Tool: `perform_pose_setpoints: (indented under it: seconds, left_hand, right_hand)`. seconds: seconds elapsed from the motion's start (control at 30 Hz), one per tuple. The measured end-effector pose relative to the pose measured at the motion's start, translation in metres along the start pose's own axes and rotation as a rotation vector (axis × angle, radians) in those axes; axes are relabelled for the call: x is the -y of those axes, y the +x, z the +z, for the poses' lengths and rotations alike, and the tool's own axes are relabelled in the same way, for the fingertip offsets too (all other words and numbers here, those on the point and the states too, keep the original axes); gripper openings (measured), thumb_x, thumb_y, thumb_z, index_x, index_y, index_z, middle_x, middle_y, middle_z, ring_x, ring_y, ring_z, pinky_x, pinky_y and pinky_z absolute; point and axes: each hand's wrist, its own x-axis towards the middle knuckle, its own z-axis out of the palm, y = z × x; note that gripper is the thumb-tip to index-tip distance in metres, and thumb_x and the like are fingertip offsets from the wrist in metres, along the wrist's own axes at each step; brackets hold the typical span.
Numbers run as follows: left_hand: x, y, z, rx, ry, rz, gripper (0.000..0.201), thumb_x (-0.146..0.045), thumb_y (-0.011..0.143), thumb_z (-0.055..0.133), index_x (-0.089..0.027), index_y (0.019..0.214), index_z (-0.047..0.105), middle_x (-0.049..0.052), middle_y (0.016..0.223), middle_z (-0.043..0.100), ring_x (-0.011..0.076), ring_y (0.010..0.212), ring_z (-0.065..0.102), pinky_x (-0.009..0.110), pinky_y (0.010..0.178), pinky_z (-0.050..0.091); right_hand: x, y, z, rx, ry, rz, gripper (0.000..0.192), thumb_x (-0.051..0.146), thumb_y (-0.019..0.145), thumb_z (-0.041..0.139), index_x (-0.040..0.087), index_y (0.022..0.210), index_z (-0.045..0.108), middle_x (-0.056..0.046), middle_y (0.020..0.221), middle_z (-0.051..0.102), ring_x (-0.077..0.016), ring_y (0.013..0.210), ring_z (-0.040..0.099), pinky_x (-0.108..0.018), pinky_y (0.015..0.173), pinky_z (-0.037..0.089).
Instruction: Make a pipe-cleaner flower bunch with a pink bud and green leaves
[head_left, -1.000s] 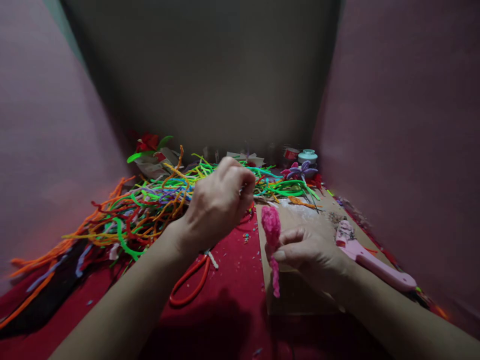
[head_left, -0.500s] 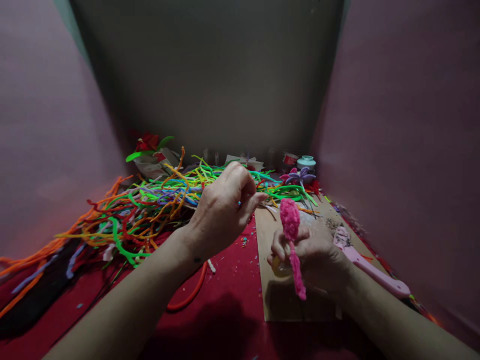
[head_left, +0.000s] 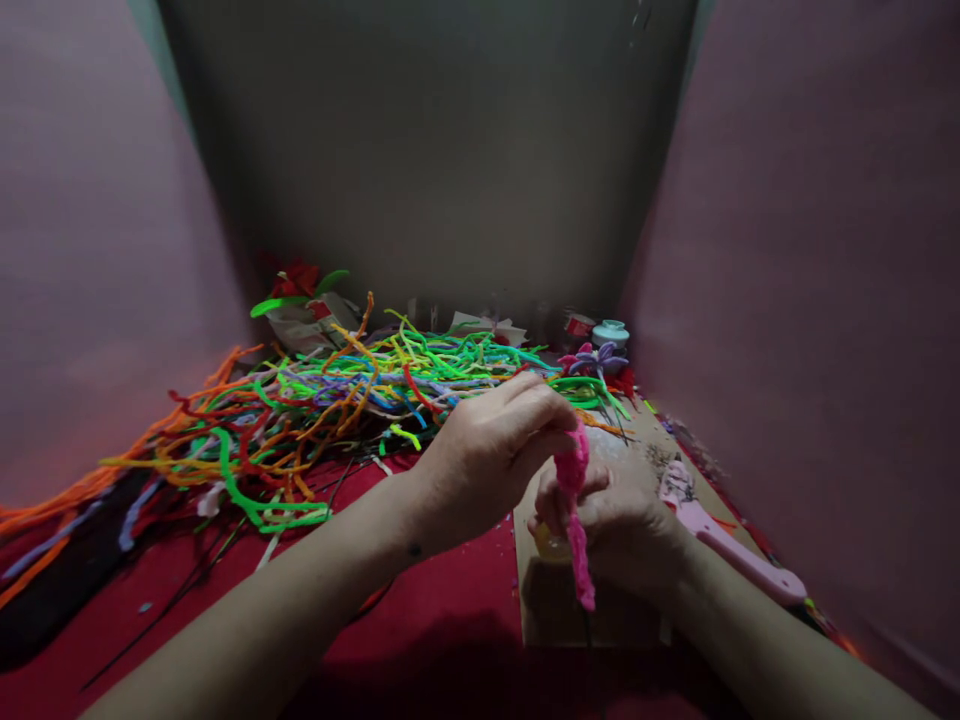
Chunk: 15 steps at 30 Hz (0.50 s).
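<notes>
A bright pink fuzzy pipe-cleaner piece (head_left: 578, 547) stands upright before me, with a thick rounded head and a thinner stem hanging below. My right hand (head_left: 619, 520) has its fingers curled around the middle of it. A yellowish, see-through object (head_left: 551, 543) shows partly under those fingers; its kind is hidden. From the left, my left hand (head_left: 499, 445) reaches over, thumb and fingers closed at the top of the pink head and covering part of it. Beneath the right hand lies a wooden board (head_left: 540, 600).
A big tangle of coloured pipe cleaners (head_left: 337, 395) spreads over the red cloth (head_left: 450, 610). On the right lies a pink-handled tool (head_left: 742, 560). Behind are a purple pipe-cleaner flower (head_left: 600, 360) and a pale blue jar (head_left: 610, 333). Pink walls (head_left: 817, 300) stand on both sides.
My left hand has moved right and slightly down, from above the pipe-cleaner pile to the top of the pink piece. My right hand keeps its hold, almost in place.
</notes>
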Motion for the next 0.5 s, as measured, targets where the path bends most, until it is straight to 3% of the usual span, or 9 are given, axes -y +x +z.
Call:
perform_pose_setpoints:
  seconds: [0.07,0.17,0.3,0.4,0.5]
  left_hand:
    - [0.001,0.000,0.002,-0.011,0.049,-0.028,0.012,-0.009,0.084,0.045,-0.015,0.075,0.049,0.001,0.073,0.053,0.0092,0.067,0.048,0.021,0.061,0.041]
    - [0.006,0.000,-0.002,-0.147,0.097,-0.170,0.010,-0.012,0.084,0.044,-0.016,0.075,0.047,0.000,0.068,0.049,0.0097,0.062,0.044,0.022,0.056,0.038]
    - [0.012,0.005,-0.013,-0.328,-0.097,-0.418,0.013,-0.021,0.086,0.044,-0.017,0.074,0.044,-0.004,0.056,0.043,0.0081,0.050,0.039,0.021,0.048,0.033]
    - [0.012,0.007,-0.016,-0.311,-0.214,-0.515,0.022,-0.027,0.088,0.042,-0.018,0.068,0.042,-0.005,0.051,0.041,0.0068,0.045,0.035,0.020,0.045,0.030]
    - [0.010,0.007,-0.013,-0.229,-0.205,-0.504,0.032,-0.031,0.089,0.041,-0.017,0.060,0.039,-0.005,0.050,0.039,0.0063,0.045,0.034,0.020,0.045,0.030]
  right_hand:
    - [-0.001,-0.001,-0.001,0.014,0.049,0.019,0.007,0.017,0.060,0.067,0.015,0.067,0.067,-0.001,0.063,0.056,-0.0113,0.059,0.047,-0.025,0.057,0.035]
    - [-0.002,-0.002,-0.002,0.057,0.087,-0.001,0.008,0.017,0.060,0.068,0.014,0.068,0.069,-0.003,0.068,0.061,-0.0134,0.065,0.051,-0.027,0.063,0.039]
    - [-0.004,-0.002,-0.001,0.125,0.172,-0.076,0.007,0.021,0.063,0.067,0.016,0.067,0.069,-0.002,0.064,0.059,-0.0137,0.065,0.051,-0.030,0.069,0.040]
    - [-0.005,-0.001,0.001,0.158,0.240,-0.171,0.005,0.024,0.063,0.069,0.019,0.061,0.069,0.001,0.060,0.054,-0.0116,0.057,0.046,-0.030,0.066,0.041]
    - [-0.006,0.000,0.003,0.166,0.277,-0.217,0.008,0.025,0.062,0.071,0.021,0.056,0.068,0.002,0.056,0.050,-0.0108,0.053,0.042,-0.029,0.061,0.040]
